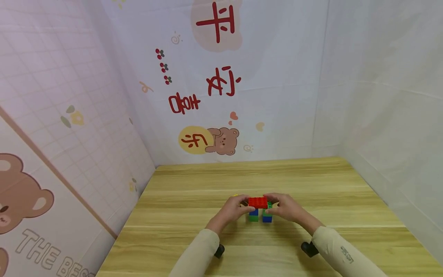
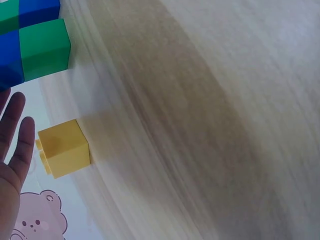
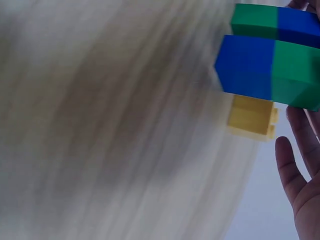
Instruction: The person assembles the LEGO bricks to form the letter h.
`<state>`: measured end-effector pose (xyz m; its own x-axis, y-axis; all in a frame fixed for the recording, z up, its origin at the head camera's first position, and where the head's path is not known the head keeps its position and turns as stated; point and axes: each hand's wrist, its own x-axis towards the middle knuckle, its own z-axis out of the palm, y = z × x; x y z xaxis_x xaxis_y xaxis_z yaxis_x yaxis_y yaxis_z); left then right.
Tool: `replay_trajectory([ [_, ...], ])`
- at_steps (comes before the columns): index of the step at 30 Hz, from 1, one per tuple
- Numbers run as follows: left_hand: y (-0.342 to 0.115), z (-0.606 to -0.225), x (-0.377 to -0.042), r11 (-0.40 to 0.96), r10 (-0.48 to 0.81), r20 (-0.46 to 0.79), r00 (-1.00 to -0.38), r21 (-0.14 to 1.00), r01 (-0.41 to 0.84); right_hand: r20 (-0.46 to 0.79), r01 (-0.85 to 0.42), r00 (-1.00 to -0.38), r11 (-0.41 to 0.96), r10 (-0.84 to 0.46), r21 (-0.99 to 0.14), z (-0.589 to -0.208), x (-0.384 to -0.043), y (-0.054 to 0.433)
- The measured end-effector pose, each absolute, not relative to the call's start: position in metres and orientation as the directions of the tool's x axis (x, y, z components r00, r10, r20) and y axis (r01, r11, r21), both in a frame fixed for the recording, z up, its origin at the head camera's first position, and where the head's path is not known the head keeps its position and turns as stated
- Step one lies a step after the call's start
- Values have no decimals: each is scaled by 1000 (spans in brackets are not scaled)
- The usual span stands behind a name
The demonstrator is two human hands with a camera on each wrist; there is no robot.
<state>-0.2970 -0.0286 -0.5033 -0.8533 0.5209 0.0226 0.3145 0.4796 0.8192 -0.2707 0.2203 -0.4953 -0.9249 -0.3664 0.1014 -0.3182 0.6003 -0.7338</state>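
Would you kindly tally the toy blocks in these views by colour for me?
Red block: 1
Blue blocks: 2
Green blocks: 2
Yellow block: 1
Total: 6

A long, cream-beige fabric sleeve (image 1: 198,254) covers the person's left forearm, its edge ending short of the bare left hand (image 1: 236,208). The matching cream-beige right sleeve (image 1: 333,242) bears small dark lettering (image 1: 347,254), not clearly legible. A small, rounded black attachment (image 1: 219,251) shows beside the left cuff; a larger black attachment (image 1: 309,249) shows beside the right.
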Motion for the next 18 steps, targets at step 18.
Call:
replay_trajectory([
  [18,-28,-501,-299,489,551,50,-833,790,370,177,-374,-915,603,-362,-705,-491,-269,217],
])
